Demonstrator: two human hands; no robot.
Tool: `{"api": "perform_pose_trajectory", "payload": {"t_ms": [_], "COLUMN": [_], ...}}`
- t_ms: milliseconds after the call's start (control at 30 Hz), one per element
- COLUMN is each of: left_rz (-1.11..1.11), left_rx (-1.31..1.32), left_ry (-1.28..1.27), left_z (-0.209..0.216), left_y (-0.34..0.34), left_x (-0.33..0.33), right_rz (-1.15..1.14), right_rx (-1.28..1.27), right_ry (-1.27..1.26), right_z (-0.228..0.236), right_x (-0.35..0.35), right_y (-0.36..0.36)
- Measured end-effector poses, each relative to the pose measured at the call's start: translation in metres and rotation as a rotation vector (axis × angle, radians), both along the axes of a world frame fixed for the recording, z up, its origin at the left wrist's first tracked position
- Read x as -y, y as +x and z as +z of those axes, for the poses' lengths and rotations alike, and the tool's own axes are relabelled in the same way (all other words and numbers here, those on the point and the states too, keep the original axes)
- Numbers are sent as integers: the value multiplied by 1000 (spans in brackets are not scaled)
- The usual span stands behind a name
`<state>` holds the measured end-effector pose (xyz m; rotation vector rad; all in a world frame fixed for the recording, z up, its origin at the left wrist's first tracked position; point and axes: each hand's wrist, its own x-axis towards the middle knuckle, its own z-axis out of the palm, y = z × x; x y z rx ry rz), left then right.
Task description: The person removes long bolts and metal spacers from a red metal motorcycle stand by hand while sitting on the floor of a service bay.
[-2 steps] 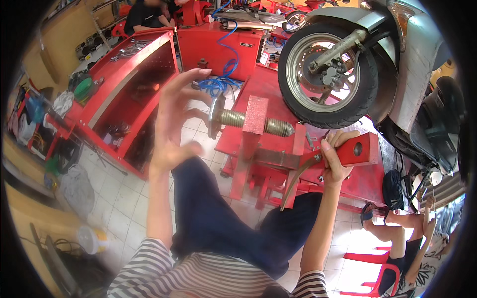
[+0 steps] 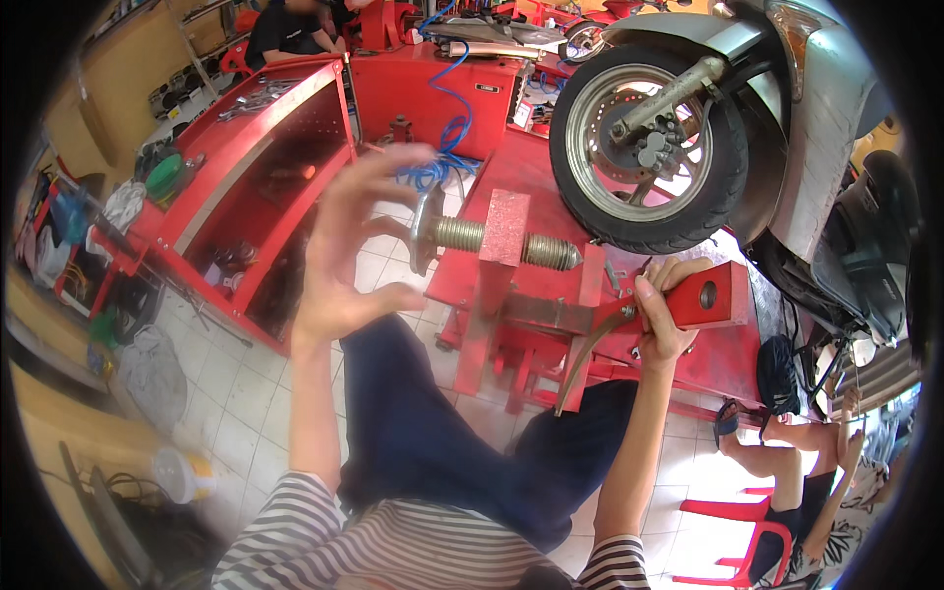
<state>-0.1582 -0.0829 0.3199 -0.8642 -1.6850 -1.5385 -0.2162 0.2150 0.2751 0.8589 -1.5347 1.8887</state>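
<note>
In the middle of the frame we see a thick metal screw point(image 2: 457, 234) going through a red block point(image 2: 505, 228). We think it is heavy, hard and stiff, and not easy to break. The round metal plate point(image 2: 427, 228) at its left end looks like a good place to hold. Our left hand point(image 2: 334, 270) curves wide open beside it; we cannot tell if it touches. Right of the middle, our right hand point(image 2: 664, 313) is wrapped around a red bar point(image 2: 730, 303).

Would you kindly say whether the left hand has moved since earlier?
Yes; on the left hand, the thumb and top fingertip shifted slightly right, judged against the red block.
</note>
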Motion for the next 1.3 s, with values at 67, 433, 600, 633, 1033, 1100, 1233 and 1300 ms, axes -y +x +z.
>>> {"api": "perform_pose_trajectory", "payload": {"t_ms": [67, 433, 600, 633, 1033, 1100, 1233, 1300], "left_rz": [153, 250, 124, 126, 101, 141, 72, -147], "left_rx": [34, 45, 490, 293, 252, 107, 165, 269], "left_ry": [-225, -215, -89, -73, 68, 10, -166, -178], "left_z": [-3, -8, 0, -4, -10, -4, -7, -29], "left_y": [-2, 5, 14, 7, 8, 7, 3, -7], "left_x": [7, 1, 12, 11, 0, -8, 0, 29], "right_rz": [14, -10, -11, -12, 16, -12, 36, 45], "right_rx": [18, 50, -10, -22, 8, 7, 42, 76], "right_ry": [-8, -15, -1, 3, -8, 15, -23, -29], "right_z": [-2, 0, -4, -4, -1, -2, -7, -2], "right_x": [-3, 2, -3, -3, 3, -1, -7, -3], "right_y": [0, 6, -1, -2, 1, 2, 3, 3]}}
